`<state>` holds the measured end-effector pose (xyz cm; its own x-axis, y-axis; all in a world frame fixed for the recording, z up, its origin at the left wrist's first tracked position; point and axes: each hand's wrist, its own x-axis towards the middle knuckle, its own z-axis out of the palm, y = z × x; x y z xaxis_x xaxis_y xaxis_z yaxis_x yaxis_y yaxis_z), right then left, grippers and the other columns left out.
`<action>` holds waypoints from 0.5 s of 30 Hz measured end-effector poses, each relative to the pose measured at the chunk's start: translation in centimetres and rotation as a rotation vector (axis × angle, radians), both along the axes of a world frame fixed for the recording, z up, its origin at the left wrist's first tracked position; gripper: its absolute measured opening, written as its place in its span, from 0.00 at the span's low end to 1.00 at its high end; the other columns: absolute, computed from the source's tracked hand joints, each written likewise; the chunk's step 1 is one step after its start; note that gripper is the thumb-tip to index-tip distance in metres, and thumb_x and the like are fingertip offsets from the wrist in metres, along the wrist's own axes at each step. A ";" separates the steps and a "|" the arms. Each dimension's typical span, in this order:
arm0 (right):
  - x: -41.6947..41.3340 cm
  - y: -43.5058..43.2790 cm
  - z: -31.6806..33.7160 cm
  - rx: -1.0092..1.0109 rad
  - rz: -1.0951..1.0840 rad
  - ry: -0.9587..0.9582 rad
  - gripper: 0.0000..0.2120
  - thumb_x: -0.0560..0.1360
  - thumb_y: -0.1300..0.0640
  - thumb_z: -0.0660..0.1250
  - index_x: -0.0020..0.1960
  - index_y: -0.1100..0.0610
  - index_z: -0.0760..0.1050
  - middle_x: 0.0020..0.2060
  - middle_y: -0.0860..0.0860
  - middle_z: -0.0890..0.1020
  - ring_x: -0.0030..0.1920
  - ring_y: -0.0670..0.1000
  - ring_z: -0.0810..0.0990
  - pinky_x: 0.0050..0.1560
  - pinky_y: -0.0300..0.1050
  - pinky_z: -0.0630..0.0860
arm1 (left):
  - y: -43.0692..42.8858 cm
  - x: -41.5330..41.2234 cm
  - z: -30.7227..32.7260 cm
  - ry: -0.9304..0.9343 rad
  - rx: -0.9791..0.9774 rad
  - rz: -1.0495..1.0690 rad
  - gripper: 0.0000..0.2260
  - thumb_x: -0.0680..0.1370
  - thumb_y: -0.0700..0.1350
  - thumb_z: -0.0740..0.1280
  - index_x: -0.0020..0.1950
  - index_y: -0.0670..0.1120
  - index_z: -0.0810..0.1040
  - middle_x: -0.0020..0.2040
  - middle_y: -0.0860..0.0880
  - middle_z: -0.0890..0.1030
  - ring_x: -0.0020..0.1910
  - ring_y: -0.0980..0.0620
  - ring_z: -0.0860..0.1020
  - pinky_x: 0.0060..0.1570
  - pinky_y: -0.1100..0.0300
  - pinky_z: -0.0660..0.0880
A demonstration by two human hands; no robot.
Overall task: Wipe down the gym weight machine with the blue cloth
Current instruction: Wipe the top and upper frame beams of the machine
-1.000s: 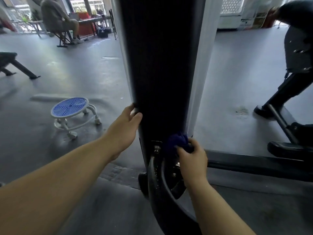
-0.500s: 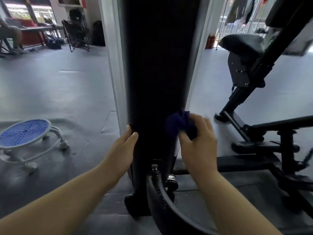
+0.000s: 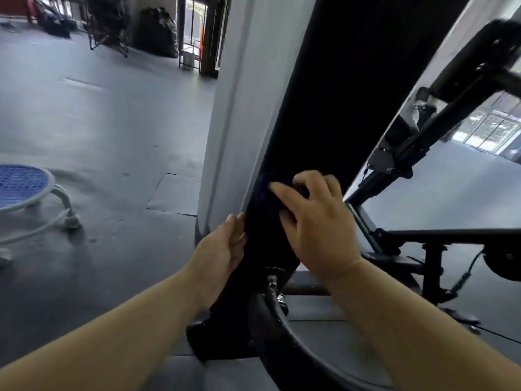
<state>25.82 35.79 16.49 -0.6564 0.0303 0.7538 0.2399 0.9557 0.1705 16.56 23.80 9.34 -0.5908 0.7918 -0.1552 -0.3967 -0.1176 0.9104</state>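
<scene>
Wiping is the step in hand: the right hand (image 3: 315,224) presses the blue cloth (image 3: 263,193) flat against the black upright panel (image 3: 324,108) of the weight machine, low down, its grip half-curled with fingers spread over the fabric, which shows only as a dark blue fold at the fingertips against the black. The left hand (image 3: 222,249) steadies the panel's left edge, fingers bent around that edge and holding nothing else. The panel looks matte and faintly ribbed, flanked by a smooth pale grey post (image 3: 239,108); below it a glossy curved black bar (image 3: 282,328) and a small metal bolt (image 3: 272,279) sit near the base. Much of the panel above the hand probably remains, so the next stroke likely calls for firm, even pressure along its length. A blue perforated stool (image 3: 22,187) stands far left on the grey floor (image 3: 98,122).
</scene>
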 end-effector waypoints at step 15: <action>-1.5 -5.8 -8.3 0.000 -0.220 -0.623 0.14 0.74 0.60 0.70 0.59 0.54 0.80 0.56 0.54 0.77 0.55 0.57 0.74 0.46 0.48 0.78 | -5.2 -2.9 -4.7 -0.117 -0.127 -0.037 0.13 0.83 0.51 0.58 0.64 0.53 0.77 0.56 0.53 0.84 0.58 0.51 0.80 0.63 0.52 0.74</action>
